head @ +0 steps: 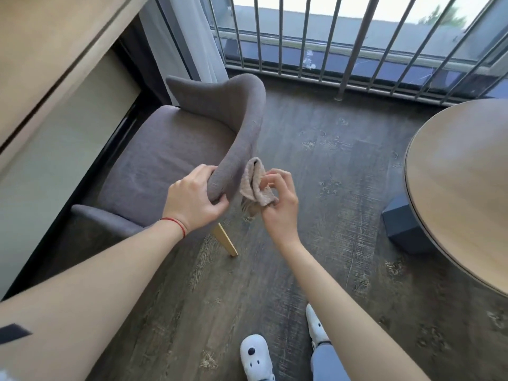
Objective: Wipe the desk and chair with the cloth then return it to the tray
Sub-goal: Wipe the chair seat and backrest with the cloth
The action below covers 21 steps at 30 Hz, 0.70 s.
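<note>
A grey upholstered chair (176, 160) with a curved back and a light wooden leg stands partly under the wooden desk (41, 50) at the upper left. My left hand (192, 199) grips the near end of the chair's backrest. My right hand (277, 204) holds a folded beige cloth (255, 182) against the outer side of that backrest end. No tray is in view.
A round wooden table (461, 188) fills the right side, with a blue box (404, 226) beneath its edge. A metal railing (330, 45) and window run along the far side. Dark wood floor (316, 149) lies between chair and table. My white slippers (255, 356) show at the bottom.
</note>
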Each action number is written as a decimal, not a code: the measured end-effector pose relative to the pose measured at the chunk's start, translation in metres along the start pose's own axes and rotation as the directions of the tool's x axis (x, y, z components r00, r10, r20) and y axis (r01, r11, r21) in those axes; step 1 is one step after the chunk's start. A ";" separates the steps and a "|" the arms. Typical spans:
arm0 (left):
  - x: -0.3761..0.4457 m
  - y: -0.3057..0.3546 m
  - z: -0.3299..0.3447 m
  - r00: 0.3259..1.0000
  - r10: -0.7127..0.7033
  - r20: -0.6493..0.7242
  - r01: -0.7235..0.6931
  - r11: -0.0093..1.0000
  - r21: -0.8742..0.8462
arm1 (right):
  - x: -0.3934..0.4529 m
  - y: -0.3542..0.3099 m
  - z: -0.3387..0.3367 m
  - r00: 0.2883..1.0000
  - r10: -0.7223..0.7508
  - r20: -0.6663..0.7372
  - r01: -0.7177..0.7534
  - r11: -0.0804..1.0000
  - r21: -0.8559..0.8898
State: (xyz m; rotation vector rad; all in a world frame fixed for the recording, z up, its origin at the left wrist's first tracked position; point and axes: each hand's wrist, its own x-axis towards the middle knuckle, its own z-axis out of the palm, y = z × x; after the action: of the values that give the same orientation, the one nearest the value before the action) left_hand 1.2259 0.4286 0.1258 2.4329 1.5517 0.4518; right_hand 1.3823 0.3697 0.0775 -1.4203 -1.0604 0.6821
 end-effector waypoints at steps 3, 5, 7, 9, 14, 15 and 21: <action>0.000 0.001 -0.001 1.000 0.001 0.012 -0.001 1.000 0.001 | 0.011 -0.003 0.002 0.992 0.012 -0.128 -0.010 1.000 0.020; 0.000 0.001 -0.002 1.000 -0.006 0.025 0.006 1.000 0.000 | 0.015 -0.010 0.019 0.994 -0.040 -0.103 0.040 0.999 0.000; 0.001 0.000 -0.001 1.000 -0.014 0.024 0.014 1.000 0.002 | 0.012 -0.014 0.034 0.995 -0.066 -0.077 0.062 0.997 -0.055; 0.000 0.000 0.000 1.000 -0.010 0.029 0.010 1.000 0.002 | 0.006 -0.012 0.032 0.993 -0.116 0.006 0.116 0.989 -0.092; -0.001 0.002 -0.001 1.000 -0.018 0.020 0.018 1.000 0.003 | 0.009 -0.004 0.006 0.996 -0.067 -0.058 0.063 0.995 -0.076; 0.000 0.002 -0.001 1.000 -0.018 0.021 0.018 1.000 0.006 | 0.015 -0.007 0.010 0.991 -0.050 -0.126 0.043 0.997 -0.061; -0.001 0.003 -0.002 0.999 -0.034 0.014 0.035 0.999 -0.006 | 0.013 -0.019 0.032 0.995 -0.080 -0.066 0.073 0.991 -0.109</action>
State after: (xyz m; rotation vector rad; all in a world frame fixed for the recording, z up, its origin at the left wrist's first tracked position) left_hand 1.2273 0.4265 0.1284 2.3958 1.5819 0.4320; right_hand 1.3555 0.3943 0.0932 -1.4760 -1.1037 0.5230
